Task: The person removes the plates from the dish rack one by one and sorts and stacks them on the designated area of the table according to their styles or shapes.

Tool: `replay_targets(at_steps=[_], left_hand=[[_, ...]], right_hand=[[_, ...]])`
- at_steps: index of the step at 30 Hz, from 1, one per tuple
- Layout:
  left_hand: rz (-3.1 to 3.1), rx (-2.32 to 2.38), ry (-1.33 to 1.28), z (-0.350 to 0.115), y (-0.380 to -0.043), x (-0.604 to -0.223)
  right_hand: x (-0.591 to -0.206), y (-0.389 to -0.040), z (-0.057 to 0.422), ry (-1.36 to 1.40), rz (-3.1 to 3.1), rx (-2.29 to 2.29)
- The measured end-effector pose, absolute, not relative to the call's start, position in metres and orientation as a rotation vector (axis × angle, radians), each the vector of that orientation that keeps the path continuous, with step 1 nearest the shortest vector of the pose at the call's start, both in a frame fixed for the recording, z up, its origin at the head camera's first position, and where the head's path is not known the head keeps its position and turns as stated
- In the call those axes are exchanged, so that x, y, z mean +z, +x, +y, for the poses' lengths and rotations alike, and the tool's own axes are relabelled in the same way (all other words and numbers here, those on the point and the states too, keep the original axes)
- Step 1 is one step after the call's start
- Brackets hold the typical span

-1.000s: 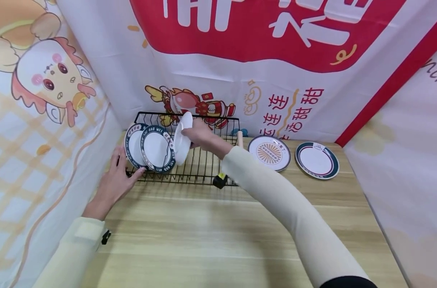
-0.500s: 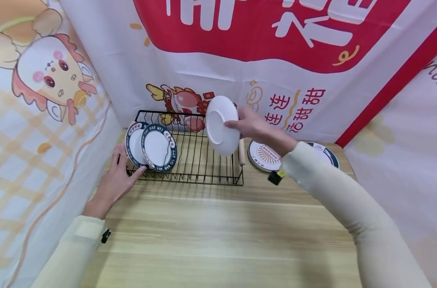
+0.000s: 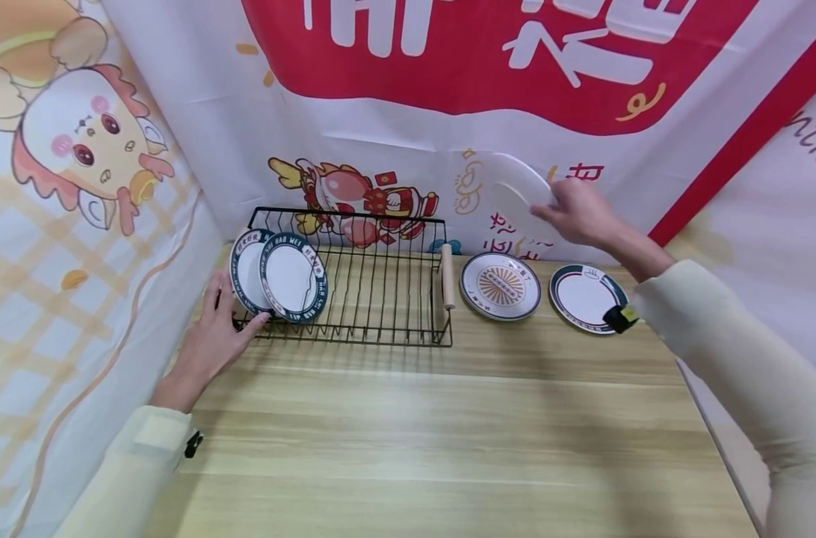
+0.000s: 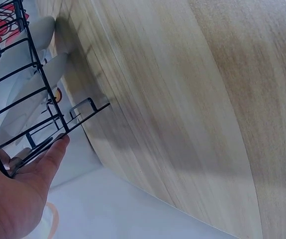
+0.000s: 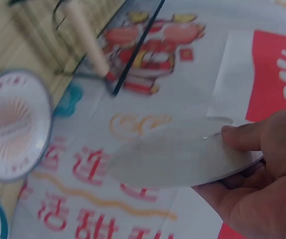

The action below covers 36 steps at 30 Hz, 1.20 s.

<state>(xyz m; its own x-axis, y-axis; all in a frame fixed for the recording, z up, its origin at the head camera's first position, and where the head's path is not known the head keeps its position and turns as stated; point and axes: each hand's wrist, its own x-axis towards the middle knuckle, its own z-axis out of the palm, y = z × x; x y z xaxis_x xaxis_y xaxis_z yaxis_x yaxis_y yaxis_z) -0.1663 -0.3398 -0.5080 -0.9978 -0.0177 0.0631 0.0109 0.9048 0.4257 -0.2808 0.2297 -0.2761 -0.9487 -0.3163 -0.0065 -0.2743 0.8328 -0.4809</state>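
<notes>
In the head view my right hand pinches a white plate by its edge, raised above the table on the right side. The right wrist view shows the thumb on the plate's face and fingers beneath it. My left hand grips the left end of a black wire dish rack with wooden handles. In the left wrist view the thumb lies along the rack's wire. Two green-rimmed plates lean in the rack's left part, a front plate overlapping a rear plate.
Right of the rack, a plate with an orange sunburst lies on the wooden table. Further right lies a green-rimmed plate. A printed cloth hangs behind the rack, and cloth walls stand at both sides.
My right hand has lifted the white plate out of the rack and carried it right, past the rack's right end. My left hand has stayed at the rack's left end.
</notes>
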Motion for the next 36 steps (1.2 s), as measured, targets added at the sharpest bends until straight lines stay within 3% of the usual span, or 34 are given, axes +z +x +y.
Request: replay_targets(at_steps=[8,15,20,36], left_hand=[[-3.001,-0.681,0.003,-0.341,-0.165,-0.507],[-3.001,-0.665,-0.004,-0.340,-0.165,-0.507],[-3.002,-0.669,0.001,-0.340,-0.165,-0.507],[-3.001,-0.678,-0.006,-0.341,-0.165,-0.506]], right_hand=[[-0.314,-0.286,0.291,-0.522,3.008,-0.378],[-0.369,-0.282,0.344,-0.446,3.011,-0.162],[-0.405,-0.276,0.375,-0.547,3.065,-0.015],[-0.474,-0.253,0.408,-0.485,3.054,0.076]])
